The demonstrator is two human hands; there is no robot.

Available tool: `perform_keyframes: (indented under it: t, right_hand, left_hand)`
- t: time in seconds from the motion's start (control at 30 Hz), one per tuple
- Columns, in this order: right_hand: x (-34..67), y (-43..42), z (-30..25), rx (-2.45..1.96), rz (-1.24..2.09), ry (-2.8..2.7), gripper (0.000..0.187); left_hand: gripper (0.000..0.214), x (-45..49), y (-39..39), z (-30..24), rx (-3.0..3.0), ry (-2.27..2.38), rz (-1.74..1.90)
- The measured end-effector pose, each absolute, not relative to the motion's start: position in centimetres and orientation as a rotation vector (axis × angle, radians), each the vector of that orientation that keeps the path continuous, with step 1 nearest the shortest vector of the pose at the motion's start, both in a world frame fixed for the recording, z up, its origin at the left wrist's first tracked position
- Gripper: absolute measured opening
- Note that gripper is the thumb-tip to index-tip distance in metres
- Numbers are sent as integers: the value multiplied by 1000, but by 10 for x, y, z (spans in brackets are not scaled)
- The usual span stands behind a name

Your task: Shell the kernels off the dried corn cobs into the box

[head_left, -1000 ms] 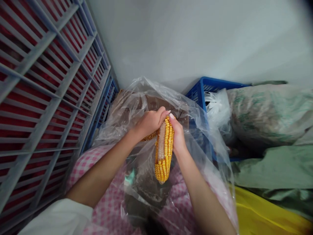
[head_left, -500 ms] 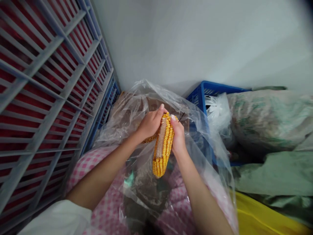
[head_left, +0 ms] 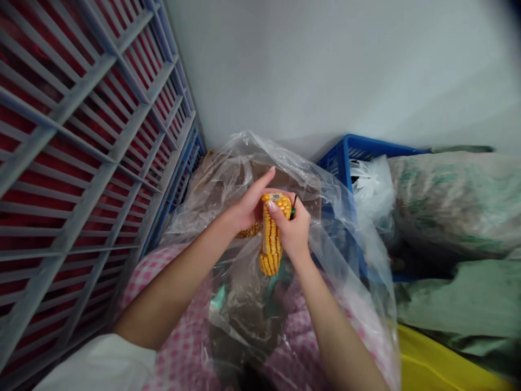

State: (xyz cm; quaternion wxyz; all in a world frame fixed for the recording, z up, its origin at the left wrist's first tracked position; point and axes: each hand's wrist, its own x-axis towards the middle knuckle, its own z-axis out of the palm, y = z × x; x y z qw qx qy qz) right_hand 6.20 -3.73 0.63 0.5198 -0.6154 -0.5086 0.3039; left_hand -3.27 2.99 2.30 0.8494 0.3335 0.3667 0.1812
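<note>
An ear of corn (head_left: 272, 239) with yellow kernels hangs tilted between my hands, its broad cut end up. My right hand (head_left: 296, 228) is closed around its upper right side, thumb pressed on the kernels near the top. My left hand (head_left: 249, 209) cradles it from the left and behind, thumb raised off the cob; its fingers are mostly hidden. A thin dark stick with a green part (head_left: 293, 210) shows beside my right fingers; how it is held is unclear. Loose kernels (head_left: 249, 231) lie below, inside a clear plastic bag (head_left: 240, 309).
A tall slatted crate (head_left: 93, 163) with red contents stands close on the left. At the right are a blue crate (head_left: 348, 157), a white plastic bag (head_left: 372, 187), a large woven sack (head_left: 459, 201) and yellow material (head_left: 439, 358). A pale wall (head_left: 309, 70) rises behind.
The ear of corn has turned, so its bare strip now faces left and its top end shows. My left thumb has lifted off it; my right thumb has moved across the top kernels.
</note>
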Motion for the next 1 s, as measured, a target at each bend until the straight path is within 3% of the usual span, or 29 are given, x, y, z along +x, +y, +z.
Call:
perform_keyframes:
  t: [0.17, 0.43, 1.0]
  right_hand:
    - [55, -40, 5, -1536, 505, -1421, 39]
    - [55, -46, -4, -1466, 251, -1470, 36]
    - [57, -46, -4, -1443, 436, -1308, 34]
  left_hand:
    - [60, -36, 31, 28, 589, 796, 408]
    - [49, -26, 19, 22, 507, 799, 545]
    - [48, -20, 5, 17, 485, 816, 717]
